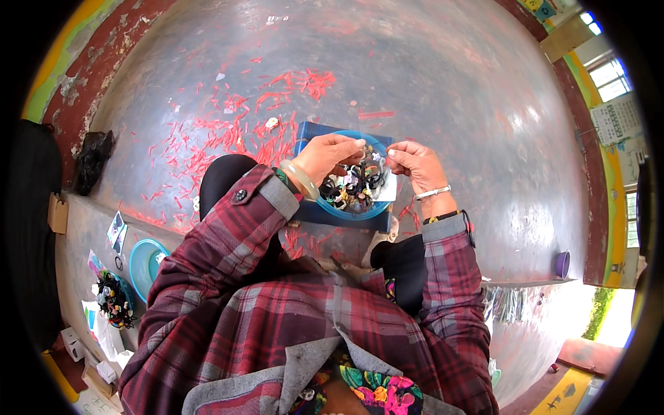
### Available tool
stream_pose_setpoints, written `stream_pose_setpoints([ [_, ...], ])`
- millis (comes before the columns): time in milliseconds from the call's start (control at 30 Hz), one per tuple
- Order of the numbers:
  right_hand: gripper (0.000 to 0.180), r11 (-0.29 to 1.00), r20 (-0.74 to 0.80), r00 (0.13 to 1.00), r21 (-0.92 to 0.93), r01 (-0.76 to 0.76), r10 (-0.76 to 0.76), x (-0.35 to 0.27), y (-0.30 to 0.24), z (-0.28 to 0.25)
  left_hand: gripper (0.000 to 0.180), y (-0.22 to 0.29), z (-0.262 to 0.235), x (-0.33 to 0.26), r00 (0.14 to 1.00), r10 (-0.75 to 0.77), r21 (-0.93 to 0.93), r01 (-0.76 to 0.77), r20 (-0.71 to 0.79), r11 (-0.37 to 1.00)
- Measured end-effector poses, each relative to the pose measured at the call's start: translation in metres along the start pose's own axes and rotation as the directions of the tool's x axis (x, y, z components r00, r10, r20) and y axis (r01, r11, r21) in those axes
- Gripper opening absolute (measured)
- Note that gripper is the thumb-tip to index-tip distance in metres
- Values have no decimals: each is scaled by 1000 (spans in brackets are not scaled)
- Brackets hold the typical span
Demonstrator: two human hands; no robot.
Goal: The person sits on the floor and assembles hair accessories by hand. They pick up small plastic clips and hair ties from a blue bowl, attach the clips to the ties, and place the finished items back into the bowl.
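So the person is sitting on a low ledge with a blue bowl [354, 207] parked on a dark blue box [312, 133] right over their knees, and the bowl is heaped with little hair ties [349, 188], mostly black with bits of colour on them. Both hands are up over the far rim of the bowl: the left hand [326, 156] and the right hand [413, 162] are each pinched down tight on something tiny between them, looks like a thin clear strip or band [373, 144], though honestly it's too small to say what exactly. So both grips are narrow and closed on that little piece, fingertips almost touching. My read is this is the fiddly middle bit of working on one tie, held just above the pile, with the rest waiting in the bowl. Whatever comes next needs steady fingertip work and keeping the piece over the bowl so it doesn't drop. The grey floor [429, 83] in front is littered with red scraps [228, 131]. Off to the person's left there's a second blue bowl [145, 259] and another heap of ties [114, 301] on the ledge.
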State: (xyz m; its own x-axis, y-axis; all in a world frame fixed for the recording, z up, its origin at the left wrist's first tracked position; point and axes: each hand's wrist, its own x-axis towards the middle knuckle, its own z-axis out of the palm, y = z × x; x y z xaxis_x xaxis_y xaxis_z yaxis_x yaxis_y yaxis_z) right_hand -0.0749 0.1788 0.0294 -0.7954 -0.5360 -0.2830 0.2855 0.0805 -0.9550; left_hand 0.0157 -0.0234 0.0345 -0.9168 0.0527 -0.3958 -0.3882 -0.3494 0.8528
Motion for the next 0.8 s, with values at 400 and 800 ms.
stream_pose_setpoints([
  [400,20,998,222,975,51,-39,26,7,-12,18,19,-6,7,7,968,241,8,-241,-73,970],
  [800,23,998,241,970,46,34,-44,-4,-24,24,15,1,6,-2,914,401,81,-396,-57,915],
])
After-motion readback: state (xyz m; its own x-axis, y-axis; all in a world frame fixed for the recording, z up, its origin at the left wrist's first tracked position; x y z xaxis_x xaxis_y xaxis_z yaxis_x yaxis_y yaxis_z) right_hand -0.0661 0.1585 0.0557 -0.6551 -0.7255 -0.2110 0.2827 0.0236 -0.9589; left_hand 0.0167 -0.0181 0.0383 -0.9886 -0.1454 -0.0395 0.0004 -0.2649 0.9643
